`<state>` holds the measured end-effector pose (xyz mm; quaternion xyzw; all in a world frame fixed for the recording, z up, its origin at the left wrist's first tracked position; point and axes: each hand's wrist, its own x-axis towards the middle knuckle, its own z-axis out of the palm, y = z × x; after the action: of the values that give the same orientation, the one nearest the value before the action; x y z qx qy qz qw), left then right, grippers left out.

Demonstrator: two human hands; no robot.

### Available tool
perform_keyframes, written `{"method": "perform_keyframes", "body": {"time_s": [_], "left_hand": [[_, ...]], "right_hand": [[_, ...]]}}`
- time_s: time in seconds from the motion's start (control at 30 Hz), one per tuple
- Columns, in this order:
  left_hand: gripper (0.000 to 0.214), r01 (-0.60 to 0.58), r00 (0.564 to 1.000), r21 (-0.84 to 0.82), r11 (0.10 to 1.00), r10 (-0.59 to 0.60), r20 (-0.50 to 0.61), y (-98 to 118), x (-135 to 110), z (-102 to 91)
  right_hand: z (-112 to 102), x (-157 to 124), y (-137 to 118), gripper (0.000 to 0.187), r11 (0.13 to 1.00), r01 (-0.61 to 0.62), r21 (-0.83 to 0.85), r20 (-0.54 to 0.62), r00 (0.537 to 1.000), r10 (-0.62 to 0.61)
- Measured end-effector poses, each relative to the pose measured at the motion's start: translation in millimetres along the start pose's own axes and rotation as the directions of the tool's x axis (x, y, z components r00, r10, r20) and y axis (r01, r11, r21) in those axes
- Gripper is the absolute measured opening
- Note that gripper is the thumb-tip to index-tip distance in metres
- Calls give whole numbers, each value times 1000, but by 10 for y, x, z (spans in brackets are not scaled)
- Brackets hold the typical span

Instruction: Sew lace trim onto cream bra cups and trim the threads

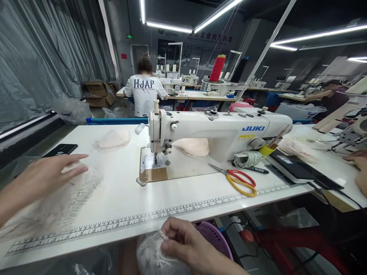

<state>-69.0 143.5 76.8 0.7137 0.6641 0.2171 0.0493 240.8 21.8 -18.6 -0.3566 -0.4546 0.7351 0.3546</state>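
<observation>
Left hand: from where I stand, the left hand [54, 173] reaches in over the near left of the white table [123, 191], thumb and fingers spread, pinching nothing I can see; whether it brushes the lace below, I cannot tell
Lace heap: a pale, fringed lace heap [71, 202] lies under and beside that hand, running down to the table's near left corner
Right hand: the right hand [187, 240] is just below the table's front edge, thumb and forefinger pressed together on the rim of a white lace piece [151, 254]
White lace piece: it hangs rounded from that pinch, in front of the table rather than on it; a purple basket [216, 235] shows behind the wrist
Sewing machine: the white JUKI machine [206, 130] stands across the middle of the table; a pale pink piece [113, 139] lies to its left, and a blush piece [196, 147] shows beneath its arm
Scissors: red-and-yellow-handled scissors [242, 183] lie right of the needle, blades slightly parted; a coil of pale cord [248, 158] and a black marker [258, 170] are just behind them
Ruler: printed markings [155, 215] run along the table's front edge
Room: a co-worker in a white shirt [146, 93] sits ahead, back towards us; another person's hand [359, 168] rests at the far right
</observation>
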Motion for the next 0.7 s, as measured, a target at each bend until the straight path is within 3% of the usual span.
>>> {"method": "perform_keyframes", "body": {"time_s": [0.03,0.07,0.1,0.13,0.17,0.23,0.3,0.33,0.43,0.57,0.7], "left_hand": [[58,-59,998,75,995,60,-8,90,-82,58],[55,-133,990,54,990,135,-31,208,-218,141],[52,-196,980,-45,979,198,27,347,-394,245],[52,-205,961,-190,960,234,148,495,-592,362],[51,-97,936,-317,943,195,293,640,-791,485],[60,155,805,-470,869,164,570,878,-1124,715],[59,258,664,-599,758,311,680,1008,-1317,890],[53,292,622,-632,718,360,695,1033,-1363,952],[37,388,595,-629,673,338,729,1019,-1406,1046],[43,552,563,-618,560,296,771,984,-1472,1072],[47,605,558,-631,486,307,771,989,-1567,1123]], "right_hand": [[-11,-9,-17,40,1000,-6,-30,-2,1000,6],[-19,-21,-34,39,998,-13,-57,3,1000,13],[-27,-35,-50,38,997,-20,-79,20,1000,22],[-32,-52,-65,36,995,-23,-99,42,999,28],[-35,-70,-78,33,992,-18,-124,67,997,26],[-36,-113,-99,26,977,21,-210,92,996,-2],[-37,-163,-109,18,946,67,-317,81,996,-44],[-40,-187,-108,15,931,76,-358,69,996,-54],[-68,-244,-73,12,927,30,-375,37,999,-17],[-143,-273,44,20,964,-56,-261,-23,998,52],[-177,-294,170,30,990,-59,-129,-51,997,53]]}}
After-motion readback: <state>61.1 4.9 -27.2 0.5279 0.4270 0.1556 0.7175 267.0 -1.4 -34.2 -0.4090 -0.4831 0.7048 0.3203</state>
